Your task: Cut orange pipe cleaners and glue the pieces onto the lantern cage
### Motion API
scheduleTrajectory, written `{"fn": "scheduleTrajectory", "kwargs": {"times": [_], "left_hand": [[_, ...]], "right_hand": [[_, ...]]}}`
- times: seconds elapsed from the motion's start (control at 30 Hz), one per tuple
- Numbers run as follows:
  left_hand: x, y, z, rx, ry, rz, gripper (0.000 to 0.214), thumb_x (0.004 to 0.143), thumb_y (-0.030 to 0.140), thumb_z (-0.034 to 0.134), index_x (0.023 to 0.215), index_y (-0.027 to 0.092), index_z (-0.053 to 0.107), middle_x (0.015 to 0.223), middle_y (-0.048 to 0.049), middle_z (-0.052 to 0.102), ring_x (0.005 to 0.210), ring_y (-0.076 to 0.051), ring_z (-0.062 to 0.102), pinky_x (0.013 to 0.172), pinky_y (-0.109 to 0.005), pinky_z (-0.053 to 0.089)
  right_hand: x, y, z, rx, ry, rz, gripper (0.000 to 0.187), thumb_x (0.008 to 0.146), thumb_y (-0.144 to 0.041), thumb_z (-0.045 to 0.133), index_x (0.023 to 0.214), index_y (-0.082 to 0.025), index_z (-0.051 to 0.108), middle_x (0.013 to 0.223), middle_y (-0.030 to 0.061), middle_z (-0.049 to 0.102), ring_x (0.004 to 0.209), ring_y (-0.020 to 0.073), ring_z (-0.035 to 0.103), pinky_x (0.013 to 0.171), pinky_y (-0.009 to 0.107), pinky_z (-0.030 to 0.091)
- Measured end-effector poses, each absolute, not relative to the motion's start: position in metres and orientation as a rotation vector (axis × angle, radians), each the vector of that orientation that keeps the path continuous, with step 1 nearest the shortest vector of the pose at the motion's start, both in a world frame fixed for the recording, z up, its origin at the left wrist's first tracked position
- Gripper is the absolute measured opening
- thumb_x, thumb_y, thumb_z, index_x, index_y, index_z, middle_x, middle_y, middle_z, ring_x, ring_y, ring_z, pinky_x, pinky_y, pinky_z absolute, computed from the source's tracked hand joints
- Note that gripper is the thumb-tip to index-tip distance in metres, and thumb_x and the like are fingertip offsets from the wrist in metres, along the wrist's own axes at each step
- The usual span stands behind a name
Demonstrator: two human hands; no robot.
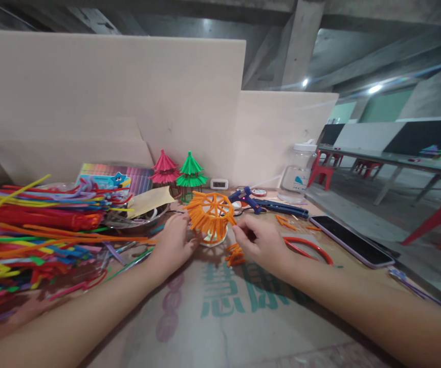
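Observation:
In the middle of the table is an orange pipe-cleaner wheel (216, 205) with spokes and a sloping fringe of short pieces. Under it shows a whitish round base (215, 241), partly hidden. My left hand (175, 240) is closed at the wheel's left side, its fingertips partly hidden behind the fringe. Thumb and fingers of my right hand (259, 240) pinch together at the right edge, on a short orange pipe cleaner piece (233, 221). Between the hands lies a small pile of cut orange pieces (235, 254).
Many coloured pipe cleaners (32, 240) heap up at left, beside a metal bowl (155, 217). Behind stand a pink tree (163, 168), a green tree (191, 171) and a small clock (219, 184). Rightward are a blue glue gun (246, 198), red-handled pliers (312, 246), a phone (351, 240) and a bottle (297, 174).

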State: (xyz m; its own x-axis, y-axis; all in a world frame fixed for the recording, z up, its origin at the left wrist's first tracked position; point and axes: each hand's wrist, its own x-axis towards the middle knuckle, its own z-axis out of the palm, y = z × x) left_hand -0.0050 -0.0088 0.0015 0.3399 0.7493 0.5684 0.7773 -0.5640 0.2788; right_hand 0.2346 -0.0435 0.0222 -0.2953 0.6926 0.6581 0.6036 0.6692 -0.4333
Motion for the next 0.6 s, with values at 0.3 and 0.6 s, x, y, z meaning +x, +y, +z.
{"fn": "scheduleTrajectory", "kwargs": {"times": [0.3,0.6], "left_hand": [[-0.004,-0.010,0.003,-2.524,-1.465,-1.056,0.037,0.085,0.042,0.054,0.108,0.014,0.058,0.113,-0.0188,0.063,0.113,-0.037,0.056,0.099,-0.054,0.044],[-0.003,-0.008,0.004,-2.595,-1.528,-1.138,0.031,0.085,0.042,0.055,0.101,0.016,0.060,0.109,-0.0168,0.065,0.110,-0.033,0.059,0.098,-0.050,0.046]], "right_hand": [[0.232,-0.042,0.024,-1.093,-2.000,0.184,0.026,0.093,-0.035,0.047,0.072,-0.021,0.052,0.060,-0.0025,0.051,0.054,0.0116,0.045,0.054,0.025,0.031],[0.235,-0.031,0.021,-1.041,-1.714,0.681,0.035,0.087,-0.054,0.055,0.073,-0.021,0.050,0.058,-0.0048,0.045,0.054,0.0120,0.042,0.053,0.026,0.031]]}}
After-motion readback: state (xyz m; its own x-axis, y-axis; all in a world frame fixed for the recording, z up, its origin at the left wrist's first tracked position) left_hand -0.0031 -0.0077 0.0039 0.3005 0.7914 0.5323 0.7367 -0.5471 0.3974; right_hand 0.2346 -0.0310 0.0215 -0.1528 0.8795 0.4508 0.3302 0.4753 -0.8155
